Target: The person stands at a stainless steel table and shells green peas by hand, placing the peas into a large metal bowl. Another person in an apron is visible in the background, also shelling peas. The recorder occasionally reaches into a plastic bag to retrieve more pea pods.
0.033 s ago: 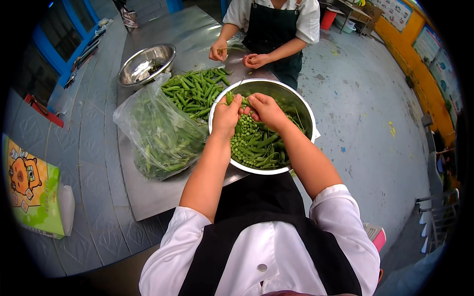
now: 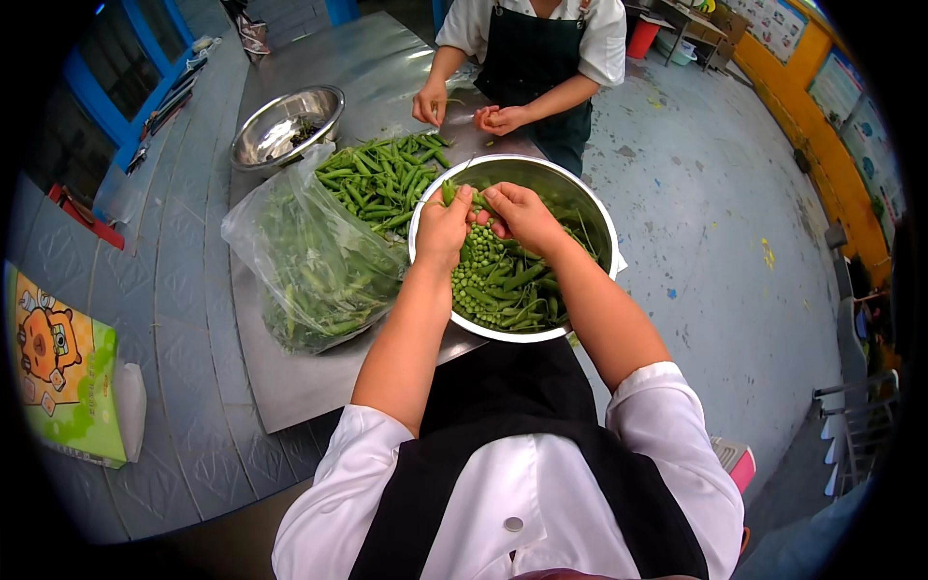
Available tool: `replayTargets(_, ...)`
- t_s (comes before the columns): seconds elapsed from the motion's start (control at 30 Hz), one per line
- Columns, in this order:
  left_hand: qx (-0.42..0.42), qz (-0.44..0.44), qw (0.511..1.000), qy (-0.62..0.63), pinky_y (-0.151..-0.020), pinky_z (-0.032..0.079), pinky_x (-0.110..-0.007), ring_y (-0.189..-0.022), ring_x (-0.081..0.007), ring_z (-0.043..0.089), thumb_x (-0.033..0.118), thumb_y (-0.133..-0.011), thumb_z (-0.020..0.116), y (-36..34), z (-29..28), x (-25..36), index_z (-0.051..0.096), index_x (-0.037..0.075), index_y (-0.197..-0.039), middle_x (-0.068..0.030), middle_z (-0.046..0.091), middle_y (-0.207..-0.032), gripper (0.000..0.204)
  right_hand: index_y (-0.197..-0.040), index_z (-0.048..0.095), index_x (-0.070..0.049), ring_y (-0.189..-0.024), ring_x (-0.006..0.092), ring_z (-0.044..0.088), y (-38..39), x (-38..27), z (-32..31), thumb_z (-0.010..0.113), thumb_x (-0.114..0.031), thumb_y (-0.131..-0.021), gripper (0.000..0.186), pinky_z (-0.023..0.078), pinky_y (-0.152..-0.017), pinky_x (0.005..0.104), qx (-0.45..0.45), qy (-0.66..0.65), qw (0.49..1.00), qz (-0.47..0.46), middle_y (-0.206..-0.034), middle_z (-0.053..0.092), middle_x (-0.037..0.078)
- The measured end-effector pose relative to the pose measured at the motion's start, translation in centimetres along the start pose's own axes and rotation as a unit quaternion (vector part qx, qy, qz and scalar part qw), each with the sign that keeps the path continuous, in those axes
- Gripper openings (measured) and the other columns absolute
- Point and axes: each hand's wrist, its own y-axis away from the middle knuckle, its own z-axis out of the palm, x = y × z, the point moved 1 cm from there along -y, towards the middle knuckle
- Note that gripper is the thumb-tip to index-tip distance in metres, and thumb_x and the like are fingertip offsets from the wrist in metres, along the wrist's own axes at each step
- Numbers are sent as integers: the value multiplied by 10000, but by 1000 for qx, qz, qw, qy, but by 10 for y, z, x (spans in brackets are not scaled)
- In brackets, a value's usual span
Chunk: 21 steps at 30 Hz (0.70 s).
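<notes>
Above a large steel bowl (image 2: 607,232) my left hand (image 2: 445,227) and my right hand (image 2: 522,217) meet, fingers closed on a green pea pod (image 2: 452,190). Inside the bowl lie loose shelled peas (image 2: 478,251) and many pods (image 2: 512,290). To the left of the bowl, a heap of pea pods (image 2: 372,169) lies on the steel table (image 2: 295,396), next to a clear plastic bag (image 2: 314,280) of pods.
A smaller steel bowl (image 2: 256,145) stands at the table's back left. A co-worker in a dark apron (image 2: 527,53) works across the table. A printed green-and-yellow box (image 2: 58,377) sits on the tiled ledge (image 2: 174,406) at left. A red bucket (image 2: 643,37) stands behind.
The co-worker's hand on the left of that person's body has shifted slightly. My hands and the pod show no visible movement.
</notes>
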Motion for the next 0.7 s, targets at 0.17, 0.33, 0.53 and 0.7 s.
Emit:
replayTargets(0.17,15,28,997,-72,-493,352,-218,-561,-60,437,188,-865,563,0,2,0,580,25,-893,18,514,-656,166,-881,506,-41,-481,54,427,-1,4,-2,496,-244,-900,204,336,-426,182,-2,101,993,-61,-654,547,27)
replayTargets(0.33,9,50,994,-98,-520,355,-212,-606,-67,456,154,-860,569,2,4,2,582,28,-906,9,536,-702,135,-878,504,-33,-459,58,406,-1,3,-3,510,-283,-891,250,310,-402,190,0,-73,997,17,-646,541,34)
replayTargets(0.53,-7,58,994,-93,-520,373,-222,-584,-65,458,140,-863,557,5,9,9,578,26,-877,12,536,-679,117,-882,508,-31,-437,59,380,1,0,1,500,-344,-895,313,287,-386,187,-5,-60,998,34,-661,542,41)
replayTargets(0.7,-6,88,993,-76,-515,381,-223,-564,-69,462,120,-871,540,-3,4,-7,563,24,-865,2,539,-680,98,-893,504,-34,-471,56,396,-2,6,1,523,-314,-887,281,295,-399,183,-49,-32,998,26,-705,563,44)
